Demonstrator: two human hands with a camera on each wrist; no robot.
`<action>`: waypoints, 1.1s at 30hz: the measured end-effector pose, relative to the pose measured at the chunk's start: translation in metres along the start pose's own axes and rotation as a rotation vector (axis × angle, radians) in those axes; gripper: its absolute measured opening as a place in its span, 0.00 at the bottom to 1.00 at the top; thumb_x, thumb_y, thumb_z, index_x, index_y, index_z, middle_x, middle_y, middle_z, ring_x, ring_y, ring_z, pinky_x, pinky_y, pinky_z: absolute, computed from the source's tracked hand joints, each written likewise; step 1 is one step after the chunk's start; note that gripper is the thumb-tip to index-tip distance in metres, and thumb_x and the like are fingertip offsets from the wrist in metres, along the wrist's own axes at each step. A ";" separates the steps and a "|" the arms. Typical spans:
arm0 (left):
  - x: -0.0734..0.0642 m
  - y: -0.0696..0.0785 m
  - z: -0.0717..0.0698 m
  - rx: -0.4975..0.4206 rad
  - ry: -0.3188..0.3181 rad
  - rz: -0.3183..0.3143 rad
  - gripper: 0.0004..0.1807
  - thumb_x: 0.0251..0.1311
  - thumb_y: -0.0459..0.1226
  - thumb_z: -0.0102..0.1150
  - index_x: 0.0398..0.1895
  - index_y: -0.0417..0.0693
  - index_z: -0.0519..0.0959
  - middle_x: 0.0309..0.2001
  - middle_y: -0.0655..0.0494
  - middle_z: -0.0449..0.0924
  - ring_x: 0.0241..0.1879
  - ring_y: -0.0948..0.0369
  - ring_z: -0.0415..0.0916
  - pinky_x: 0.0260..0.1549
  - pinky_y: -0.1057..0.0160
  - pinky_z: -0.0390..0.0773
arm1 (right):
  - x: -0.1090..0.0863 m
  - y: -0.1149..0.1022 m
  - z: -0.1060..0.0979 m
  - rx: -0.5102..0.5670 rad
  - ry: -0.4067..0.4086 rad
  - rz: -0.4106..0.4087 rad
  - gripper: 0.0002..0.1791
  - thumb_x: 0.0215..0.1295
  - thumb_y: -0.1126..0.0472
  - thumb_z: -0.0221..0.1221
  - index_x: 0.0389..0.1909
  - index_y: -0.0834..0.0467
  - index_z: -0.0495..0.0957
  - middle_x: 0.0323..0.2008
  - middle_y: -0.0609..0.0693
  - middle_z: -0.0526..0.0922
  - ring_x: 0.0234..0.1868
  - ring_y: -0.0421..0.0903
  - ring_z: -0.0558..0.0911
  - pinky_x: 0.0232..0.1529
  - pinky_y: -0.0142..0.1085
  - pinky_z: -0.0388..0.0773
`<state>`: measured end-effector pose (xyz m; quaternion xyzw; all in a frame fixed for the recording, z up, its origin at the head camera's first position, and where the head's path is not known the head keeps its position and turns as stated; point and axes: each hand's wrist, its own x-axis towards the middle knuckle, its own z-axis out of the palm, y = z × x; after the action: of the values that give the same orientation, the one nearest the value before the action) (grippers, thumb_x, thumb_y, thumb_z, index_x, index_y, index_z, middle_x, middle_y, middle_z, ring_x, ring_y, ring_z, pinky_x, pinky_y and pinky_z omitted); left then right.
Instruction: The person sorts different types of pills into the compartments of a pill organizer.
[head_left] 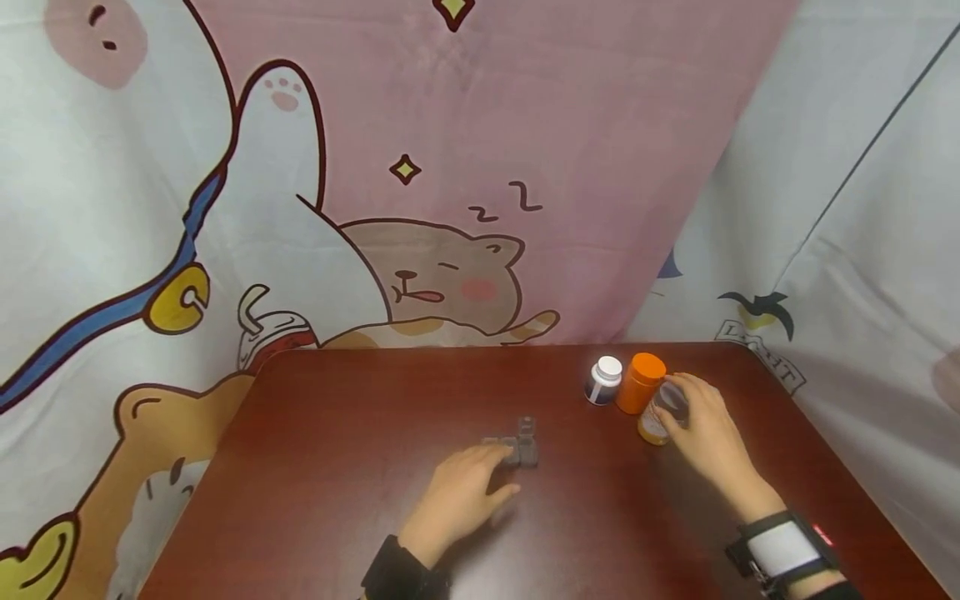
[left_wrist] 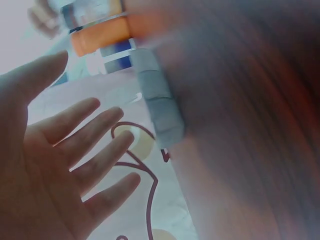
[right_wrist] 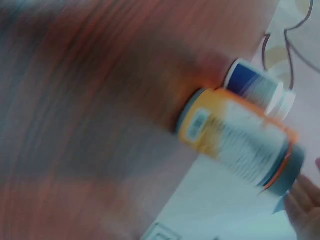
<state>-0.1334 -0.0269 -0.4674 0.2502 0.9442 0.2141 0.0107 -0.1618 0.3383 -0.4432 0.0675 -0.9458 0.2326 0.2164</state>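
My left hand reaches over the table toward some grey cube-like blocks. Its fingers overlap the near blocks in the head view. The left wrist view has the same hand with fingers spread, apart from a grey segmented row. My right hand is at a bottle with a grey lid and pale label, its thumb and fingers around the lid. In the right wrist view, fingertips lie by the lid of this upright yellow-and-white bottle; no firm grip shows.
Left of that bottle stand an orange bottle and a small white-capped bottle with a dark label, close together. The brown table ends at a cartoon-print curtain behind and at the sides.
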 end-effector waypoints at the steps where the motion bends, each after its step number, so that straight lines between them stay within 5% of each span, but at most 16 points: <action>1: -0.002 0.000 -0.001 -0.026 -0.007 -0.007 0.27 0.67 0.52 0.66 0.66 0.52 0.80 0.66 0.54 0.82 0.66 0.50 0.78 0.66 0.43 0.77 | 0.000 0.005 -0.001 0.001 -0.007 0.024 0.30 0.60 0.69 0.70 0.62 0.72 0.73 0.61 0.73 0.75 0.63 0.72 0.70 0.62 0.70 0.67; 5: -0.009 0.002 -0.004 -0.123 -0.021 -0.031 0.27 0.68 0.52 0.65 0.67 0.53 0.80 0.66 0.53 0.81 0.66 0.50 0.78 0.65 0.41 0.78 | -0.003 0.020 0.000 0.028 -0.062 0.123 0.31 0.64 0.65 0.69 0.65 0.72 0.70 0.59 0.74 0.75 0.56 0.70 0.75 0.56 0.67 0.74; 9: -0.013 0.004 -0.007 -0.186 -0.024 -0.039 0.27 0.69 0.52 0.65 0.67 0.53 0.80 0.67 0.52 0.81 0.67 0.48 0.78 0.64 0.39 0.77 | -0.005 0.026 0.000 0.060 -0.107 0.212 0.33 0.67 0.60 0.69 0.67 0.71 0.69 0.57 0.74 0.76 0.47 0.65 0.79 0.43 0.53 0.80; 16: -0.015 0.005 -0.006 -0.264 -0.030 -0.067 0.24 0.71 0.51 0.63 0.66 0.56 0.80 0.67 0.52 0.80 0.67 0.47 0.77 0.63 0.34 0.75 | -0.003 0.022 -0.002 0.063 -0.090 0.240 0.35 0.65 0.59 0.72 0.67 0.70 0.71 0.57 0.73 0.78 0.44 0.61 0.80 0.39 0.41 0.77; 26: -0.020 0.018 0.009 -0.263 -0.034 -0.048 0.21 0.72 0.49 0.61 0.64 0.56 0.81 0.64 0.56 0.83 0.65 0.51 0.80 0.62 0.42 0.79 | -0.026 -0.012 0.004 0.067 -0.056 0.138 0.35 0.58 0.60 0.76 0.66 0.65 0.76 0.57 0.66 0.83 0.51 0.60 0.83 0.43 0.40 0.78; 33: -0.024 0.026 0.019 -0.159 0.037 -0.006 0.23 0.68 0.49 0.66 0.63 0.52 0.81 0.61 0.55 0.85 0.62 0.54 0.82 0.60 0.48 0.82 | -0.049 -0.056 0.020 0.108 -0.024 -0.052 0.36 0.48 0.66 0.80 0.61 0.60 0.81 0.52 0.54 0.87 0.44 0.45 0.83 0.42 0.32 0.81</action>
<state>-0.0981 -0.0100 -0.4759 0.2419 0.9250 0.2928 0.0139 -0.1129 0.2808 -0.4575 0.1063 -0.9323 0.2768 0.2071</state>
